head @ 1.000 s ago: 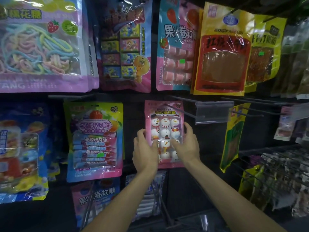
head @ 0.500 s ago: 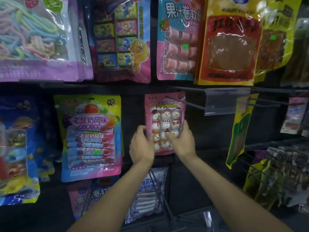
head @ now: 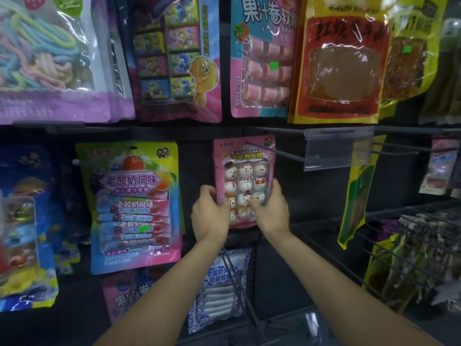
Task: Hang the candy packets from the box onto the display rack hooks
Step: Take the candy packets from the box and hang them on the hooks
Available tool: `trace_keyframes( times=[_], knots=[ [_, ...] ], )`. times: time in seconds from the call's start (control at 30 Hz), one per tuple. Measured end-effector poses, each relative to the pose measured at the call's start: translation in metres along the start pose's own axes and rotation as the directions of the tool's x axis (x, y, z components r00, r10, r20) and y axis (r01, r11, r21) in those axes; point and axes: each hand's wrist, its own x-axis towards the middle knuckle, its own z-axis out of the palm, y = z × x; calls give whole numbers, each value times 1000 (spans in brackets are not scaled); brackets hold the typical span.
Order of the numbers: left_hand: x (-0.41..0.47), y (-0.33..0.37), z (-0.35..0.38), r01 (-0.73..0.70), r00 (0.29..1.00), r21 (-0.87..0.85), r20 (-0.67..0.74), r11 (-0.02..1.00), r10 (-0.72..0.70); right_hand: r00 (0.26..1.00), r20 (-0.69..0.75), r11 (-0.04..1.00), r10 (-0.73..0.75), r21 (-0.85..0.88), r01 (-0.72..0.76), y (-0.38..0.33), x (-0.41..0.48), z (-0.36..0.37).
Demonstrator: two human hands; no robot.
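I have both hands on the packet, a pink one of snowman sweets, held upright in front of the rack near its middle, in the second row down. My left hand curls round its lower left edge. My right hand pinches the lower right edge, thumb on the front, fingers behind. The hook slants across the packet's top right corner out to a clear tag holder. I cannot tell whether the packet's hole is on it. A green-topped packet hangs near, on the left.
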Motion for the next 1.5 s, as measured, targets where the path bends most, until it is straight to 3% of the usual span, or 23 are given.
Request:
trace_keyframes(
  times=[0.5, 0.8, 1.07, 1.23, 1.4, 1.5],
  knots=[
    [-10, 6, -16, 35, 995, 93, 94, 995, -44, 997, 13, 996, 75, 40, -75, -7, -7, -12],
    [-35, 13, -48, 10, 973, 301, 216, 954, -79, 992, 111, 991, 56, -126, -42, -27, -44, -47],
    [-79, 25, -109, -222, 903, 377, 428, 899, 44, 953, 286, 935, -98, -302, 186, -42, -106, -96],
    [-129, 30, -157, -345, 839, 386, 535, 856, 97, 920, 374, 896, -117, -361, 260, -65, -162, -144],
    [-201, 16, -203, -542, 750, 404, 627, 737, 208, 854, 504, 830, -125, -419, 369, -63, -245, -194],
    [-247, -1, -225, -651, 689, 403, 670, 644, 277, 776, 625, 758, -81, -467, 455, -53, -296, -223]
  ],
)
